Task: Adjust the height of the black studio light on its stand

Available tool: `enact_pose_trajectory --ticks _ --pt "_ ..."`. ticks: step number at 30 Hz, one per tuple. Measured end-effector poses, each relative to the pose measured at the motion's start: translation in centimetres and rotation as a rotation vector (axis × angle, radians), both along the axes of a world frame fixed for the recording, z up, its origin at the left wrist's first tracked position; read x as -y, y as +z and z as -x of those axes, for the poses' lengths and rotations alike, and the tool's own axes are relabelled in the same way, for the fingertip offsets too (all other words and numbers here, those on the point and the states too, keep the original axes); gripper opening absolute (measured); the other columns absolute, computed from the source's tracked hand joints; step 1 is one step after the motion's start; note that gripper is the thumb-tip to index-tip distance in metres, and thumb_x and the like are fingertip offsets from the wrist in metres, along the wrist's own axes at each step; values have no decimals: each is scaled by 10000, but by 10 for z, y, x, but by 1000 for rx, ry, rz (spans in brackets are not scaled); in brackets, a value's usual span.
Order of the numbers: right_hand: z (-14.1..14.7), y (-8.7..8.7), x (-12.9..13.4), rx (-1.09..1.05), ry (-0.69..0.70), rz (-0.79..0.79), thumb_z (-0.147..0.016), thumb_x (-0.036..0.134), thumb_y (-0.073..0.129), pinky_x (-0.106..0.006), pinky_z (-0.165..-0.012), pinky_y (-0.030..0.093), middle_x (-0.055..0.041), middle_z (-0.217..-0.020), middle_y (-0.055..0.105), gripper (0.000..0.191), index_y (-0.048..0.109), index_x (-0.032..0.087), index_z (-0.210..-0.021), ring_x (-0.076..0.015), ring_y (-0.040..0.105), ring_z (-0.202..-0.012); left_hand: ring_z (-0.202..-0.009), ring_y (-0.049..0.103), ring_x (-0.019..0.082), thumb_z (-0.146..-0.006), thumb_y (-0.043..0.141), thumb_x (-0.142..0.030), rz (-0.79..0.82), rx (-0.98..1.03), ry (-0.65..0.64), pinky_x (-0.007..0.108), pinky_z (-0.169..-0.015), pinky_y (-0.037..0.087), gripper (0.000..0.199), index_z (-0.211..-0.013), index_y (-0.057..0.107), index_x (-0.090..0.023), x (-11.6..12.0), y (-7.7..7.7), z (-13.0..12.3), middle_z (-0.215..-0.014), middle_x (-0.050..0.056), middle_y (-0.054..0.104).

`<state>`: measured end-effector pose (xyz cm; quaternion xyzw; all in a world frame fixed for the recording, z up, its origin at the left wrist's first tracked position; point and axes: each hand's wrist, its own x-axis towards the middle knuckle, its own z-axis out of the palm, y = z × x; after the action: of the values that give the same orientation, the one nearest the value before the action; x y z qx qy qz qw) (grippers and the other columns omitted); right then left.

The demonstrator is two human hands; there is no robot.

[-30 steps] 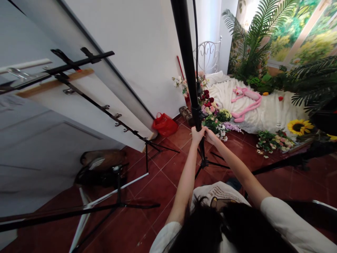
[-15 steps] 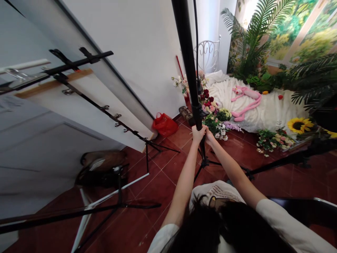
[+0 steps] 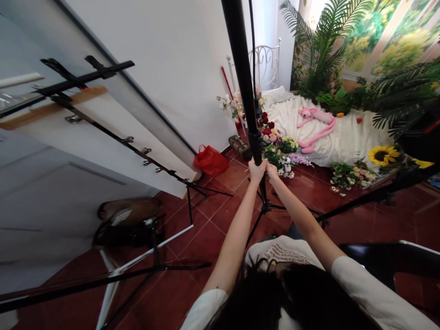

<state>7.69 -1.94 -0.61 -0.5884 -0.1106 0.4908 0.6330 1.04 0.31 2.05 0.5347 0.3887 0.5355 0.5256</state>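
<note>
A tall black light stand rises in front of me and runs out of the top of the view. My left hand is wrapped round its pole just below a clamp collar. On the other side of the same pole, my right hand is closed at about the same height, its fingers partly hidden. A thin black cable hangs alongside the upper pole. Below my hands, the stand's legs spread on the red tiled floor.
Artificial flowers lie beyond the stand, before a white cloth bearing a pink plush toy. A red bag sits by the wall. Left are a backdrop stand with clips and a dark bag; a black chair stands right.
The view has shifted slightly, so the surroundings sit a little further left and mostly higher. Both hands keep their grip on the pole, at about the same height below the collar.
</note>
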Motion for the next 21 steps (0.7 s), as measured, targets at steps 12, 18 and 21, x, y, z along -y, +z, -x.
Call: enact_pose_trajectory --ticks 12,18,21 --pt "-129 -50 195 -415 -145 42 -1092 263 500 -297 -925 642 -51 -992 838 242 716 228 -990 -151 814 -896 -1269 678 310 -988 635 -450 -65 -360 472 435 -1123 514 308 -1151 599 -191 55 -58 -10 -1201 174 697" --pt "-198 -54 325 -609 -730 -85 -1033 176 511 -206 -651 627 -16 -806 792 231 683 223 -886 -114 758 -674 -1361 609 374 -866 709 -125 536 -503 331 583 -1191 453 390 -1210 524 -134 152 -140 -63 -1291 248 604" --pt "-216 -34 359 -708 -804 -254 -1046 206 482 -178 -555 579 -3 -734 742 244 654 219 -873 -107 704 -617 -1040 738 271 -882 760 -217 596 -355 -310 504 -1066 557 237 -1020 576 -162 185 -139 -123 -996 118 698"
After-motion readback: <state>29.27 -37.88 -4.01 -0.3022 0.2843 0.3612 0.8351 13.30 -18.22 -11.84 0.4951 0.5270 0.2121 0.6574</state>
